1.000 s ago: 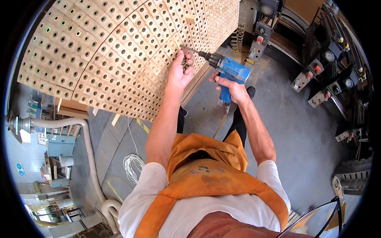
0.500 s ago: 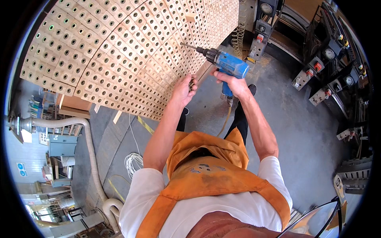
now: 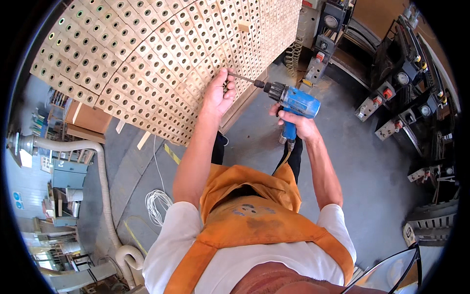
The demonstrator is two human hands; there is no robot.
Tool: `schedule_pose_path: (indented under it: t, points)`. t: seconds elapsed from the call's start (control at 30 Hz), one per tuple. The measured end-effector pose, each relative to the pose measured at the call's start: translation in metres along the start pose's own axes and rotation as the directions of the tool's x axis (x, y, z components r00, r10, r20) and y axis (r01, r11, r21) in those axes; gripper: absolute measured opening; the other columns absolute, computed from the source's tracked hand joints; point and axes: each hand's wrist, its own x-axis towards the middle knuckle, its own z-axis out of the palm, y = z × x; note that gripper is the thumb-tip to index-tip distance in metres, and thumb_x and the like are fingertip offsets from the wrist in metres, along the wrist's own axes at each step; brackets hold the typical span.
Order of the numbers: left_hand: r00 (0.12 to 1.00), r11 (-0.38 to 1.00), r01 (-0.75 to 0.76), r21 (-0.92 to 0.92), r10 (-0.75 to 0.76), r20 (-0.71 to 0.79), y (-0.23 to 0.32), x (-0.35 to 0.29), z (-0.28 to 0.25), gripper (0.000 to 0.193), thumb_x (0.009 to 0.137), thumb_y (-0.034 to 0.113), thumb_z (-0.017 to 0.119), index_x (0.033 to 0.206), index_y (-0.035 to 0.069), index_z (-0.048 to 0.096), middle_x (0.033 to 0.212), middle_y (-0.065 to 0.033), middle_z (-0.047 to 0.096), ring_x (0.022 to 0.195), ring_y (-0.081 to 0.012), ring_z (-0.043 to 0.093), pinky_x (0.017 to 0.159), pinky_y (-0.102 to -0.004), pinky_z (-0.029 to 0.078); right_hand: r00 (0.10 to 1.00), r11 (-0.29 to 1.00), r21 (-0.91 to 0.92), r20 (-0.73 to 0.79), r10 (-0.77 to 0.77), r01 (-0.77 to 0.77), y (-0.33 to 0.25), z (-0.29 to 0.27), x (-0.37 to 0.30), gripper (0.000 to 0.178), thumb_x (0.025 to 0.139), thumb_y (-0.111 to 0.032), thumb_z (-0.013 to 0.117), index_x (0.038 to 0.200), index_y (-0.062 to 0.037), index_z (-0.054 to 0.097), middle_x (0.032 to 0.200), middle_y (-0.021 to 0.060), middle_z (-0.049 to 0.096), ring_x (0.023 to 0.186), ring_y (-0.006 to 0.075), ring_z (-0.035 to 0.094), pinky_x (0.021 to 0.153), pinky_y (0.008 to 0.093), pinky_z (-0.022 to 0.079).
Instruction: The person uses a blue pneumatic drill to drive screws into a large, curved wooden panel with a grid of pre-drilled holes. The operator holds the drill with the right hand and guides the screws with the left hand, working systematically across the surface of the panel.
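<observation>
My right hand [image 3: 302, 123] grips a blue air drill [image 3: 300, 102] by its handle, with a hose at the handle's base. Its long thin bit [image 3: 245, 78] points left, and the tip meets the thumb and fingertips of my left hand [image 3: 216, 97]. Curled in that left hand are several small brass-coloured threaded inserts [image 3: 225, 87], partly hidden by the fingers. Beyond both hands stands a large panel of pale wooden blocks [image 3: 161, 63], with rows of holes. Many of them are lined with dark metal rings; those nearest my left hand look plain.
A small loose wood block [image 3: 244, 26] sits on the panel. Coiled air hose [image 3: 293, 51] hangs beyond its right end. Black machinery with gauges [image 3: 402, 78] lines the right side. On the left lie a ribbed duct hose [image 3: 105, 186] and a white cable coil [image 3: 157, 205].
My left hand has risen toward the panel, and the drill has moved slightly right and down. The bit tip, earlier apart from my left hand, is now at its fingertips.
</observation>
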Motion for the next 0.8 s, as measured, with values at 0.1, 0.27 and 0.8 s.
schedule_pose_path:
  t: [0.1, 0.27, 0.8]
  points:
    - [0.992, 0.995, 0.070, 0.072, -0.077, 0.096, 0.002, -0.002, -0.003, 0.022, 0.097, 0.025, 0.053, 0.102, 0.004, 0.054, 0.080, -0.0002, 0.052, 0.061, -0.0059, 0.044, 0.041, -0.0158, 0.031, 0.999, 0.997, 0.059, -0.015, 0.046, -0.045, -0.003, -0.004, -0.006, 0.032, 0.080, -0.015, 0.070, 0.108, -0.0029, 0.062, 0.099, 0.0100, 0.067, 0.094, 0.0209, 0.064, 0.071, 0.0295, 0.051]
    - [0.998, 0.975, 0.052, 0.218, -0.054, 0.006, 0.003, 0.004, 0.007, 0.024, 0.098, 0.026, 0.052, 0.101, 0.003, 0.054, 0.078, -0.0007, 0.051, 0.060, -0.0069, 0.045, 0.042, -0.0169, 0.032, 0.999, 0.992, -0.119, -0.010, -0.043, 0.041, -0.001, -0.002, -0.006, 0.029, 0.083, -0.008, 0.067, 0.111, -0.0045, 0.062, 0.101, 0.0074, 0.068, 0.094, 0.0184, 0.065, 0.072, 0.0305, 0.051]
    - [0.999, 0.999, 0.030, 0.016, -0.031, 0.033, 0.001, 0.005, 0.009, 0.030, 0.098, 0.022, 0.047, 0.120, 0.000, 0.050, 0.083, -0.0024, 0.052, 0.062, -0.0092, 0.045, 0.042, -0.0166, 0.032, 0.991, 0.989, -0.095, -0.069, -0.117, 0.110, -0.015, 0.041, 0.038, 0.024, 0.084, -0.008, 0.065, 0.107, -0.0025, 0.061, 0.096, 0.0102, 0.067, 0.090, 0.0201, 0.065, 0.071, 0.0311, 0.051]
